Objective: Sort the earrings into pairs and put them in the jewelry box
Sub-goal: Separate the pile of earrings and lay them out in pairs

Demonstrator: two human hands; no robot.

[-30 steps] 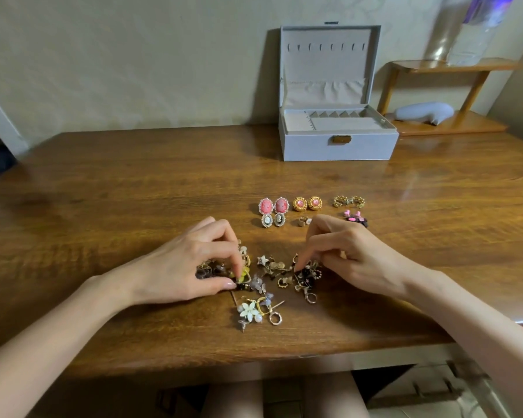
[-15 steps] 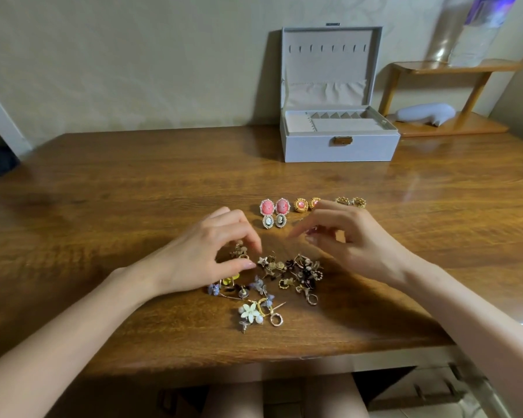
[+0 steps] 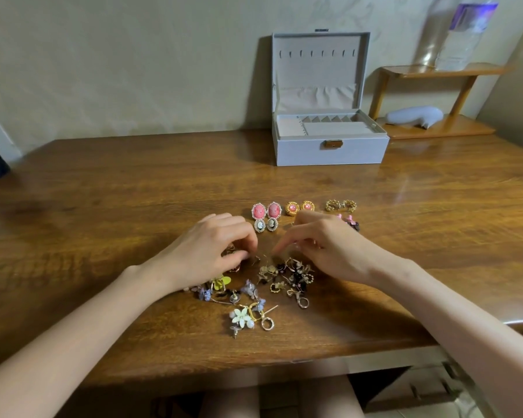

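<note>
A white flower earring (image 3: 240,317) lies nearest the table (image 3: 103,206) edge, at the front of a tangled pile of unsorted earrings (image 3: 284,276) in gold, purple and dark tones. Over the pile's far side the left hand (image 3: 206,254) curls its fingers down around a copper-coloured piece, and the right hand (image 3: 329,251) reaches in with thumb and forefinger. Motion blur hides whether either hand actually pinches anything. Just beyond them, matched pairs sit side by side: pink cameos (image 3: 266,210), small dark cameos (image 3: 266,225), round gold studs (image 3: 299,206) and gold clusters (image 3: 341,205). The open jewelry box (image 3: 299,152) stands well apart at the table's far side, no earrings visible inside. The pieces look light, small and slippery, with thin hooks and posts likely to snag on neighbours. Each is probably best pinched by its solid decorative body and lifted straight up, 1 at a time.
</note>
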